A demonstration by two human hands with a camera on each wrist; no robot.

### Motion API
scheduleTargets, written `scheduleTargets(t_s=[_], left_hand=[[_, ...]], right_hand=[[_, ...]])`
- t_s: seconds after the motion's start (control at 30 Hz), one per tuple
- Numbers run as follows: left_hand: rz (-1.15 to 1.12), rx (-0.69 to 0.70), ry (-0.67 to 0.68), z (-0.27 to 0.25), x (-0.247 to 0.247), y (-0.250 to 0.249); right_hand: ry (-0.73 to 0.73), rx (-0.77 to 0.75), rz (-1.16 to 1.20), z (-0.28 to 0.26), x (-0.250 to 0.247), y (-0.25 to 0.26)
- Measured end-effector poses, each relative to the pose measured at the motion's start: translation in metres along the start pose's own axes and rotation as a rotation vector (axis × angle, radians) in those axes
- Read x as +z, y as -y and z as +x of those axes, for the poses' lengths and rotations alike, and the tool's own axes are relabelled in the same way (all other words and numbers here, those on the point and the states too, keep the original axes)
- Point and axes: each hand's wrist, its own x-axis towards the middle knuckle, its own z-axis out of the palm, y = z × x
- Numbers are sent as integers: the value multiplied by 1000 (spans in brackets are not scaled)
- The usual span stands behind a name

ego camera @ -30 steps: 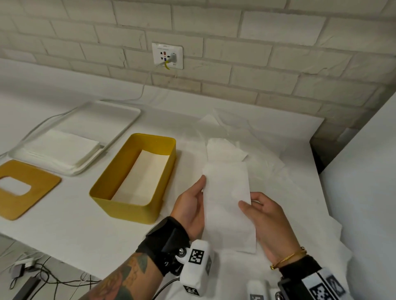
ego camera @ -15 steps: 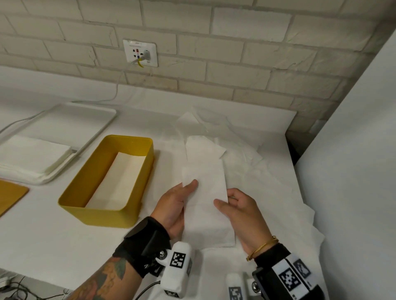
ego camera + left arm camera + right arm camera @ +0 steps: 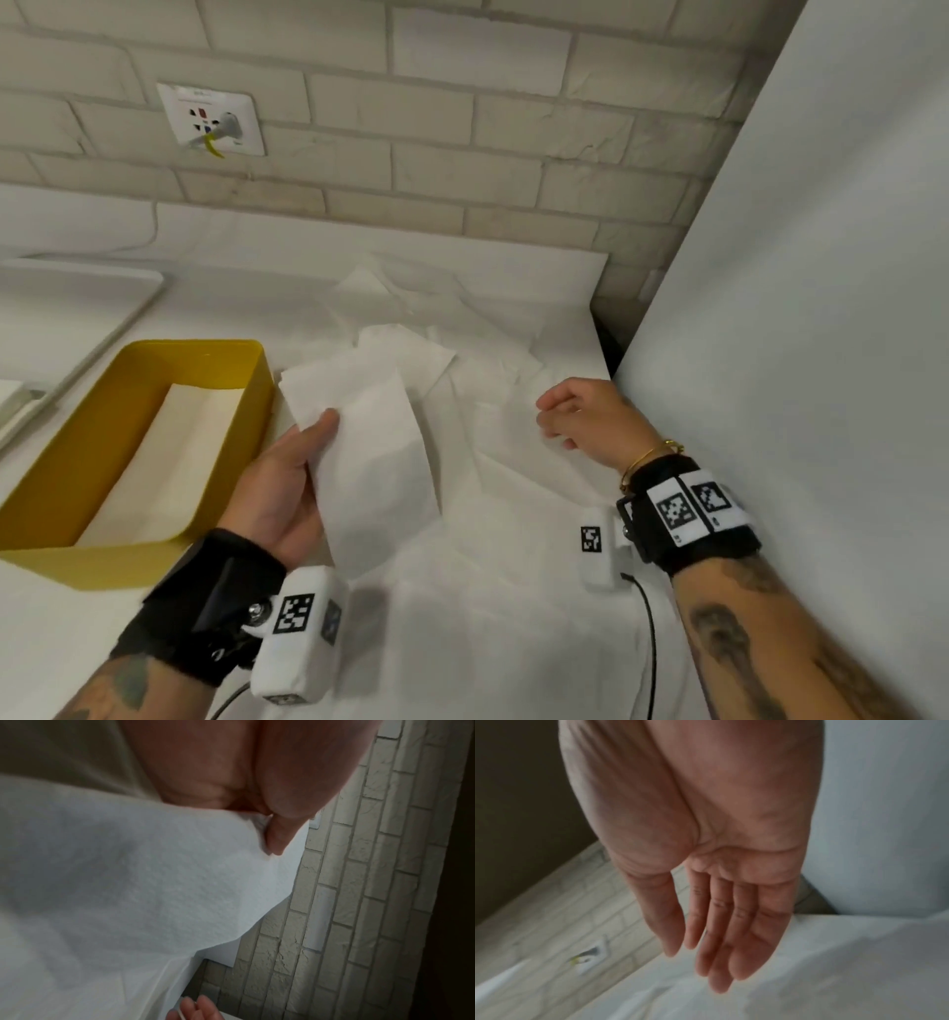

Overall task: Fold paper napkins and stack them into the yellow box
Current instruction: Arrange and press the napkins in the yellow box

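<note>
While the left hand [image 3: 287, 478] pinches the folded napkin [image 3: 369, 452] beside the yellow box [image 3: 67, 462], the right hand [image 3: 590, 416] hangs empty, fingers relaxed.

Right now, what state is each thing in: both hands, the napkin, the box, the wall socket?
left hand: grips the folded napkin by its edge.
right hand: empty, fingers relaxed.
folded napkin: folded, held, not yet in the box.
yellow box: lid off, napkins lying inside.
wall socket: one plug in.

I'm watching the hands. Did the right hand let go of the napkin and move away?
Yes. The right hand moved right, off the napkin, toward the white panel.
</note>
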Motion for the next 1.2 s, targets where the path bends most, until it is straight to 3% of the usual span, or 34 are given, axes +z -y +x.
scheduleTargets(t_s=[0.13, 0.37, 0.7, 0.93, 1.07, 1.2], left_hand=[[-25, -56, 2, -6, 0, 5], [-13, -70, -58, -12, -3, 5], [35, -100, -80, -14, -5, 8], [53, -85, -73, -15, -8, 7], [39, -88, -77, -17, -9, 6], [39, -92, -92, -19, -8, 6]], right_hand=[[81, 73, -186, 22, -14, -14], [313, 24, -299, -3, 14, -5], [246, -86, -478, -12, 38, -9], [245, -74, -560, -13, 43, -6], [253, -199, -595, -16, 42, 1], [317, -264, -775, -13, 48, 9]])
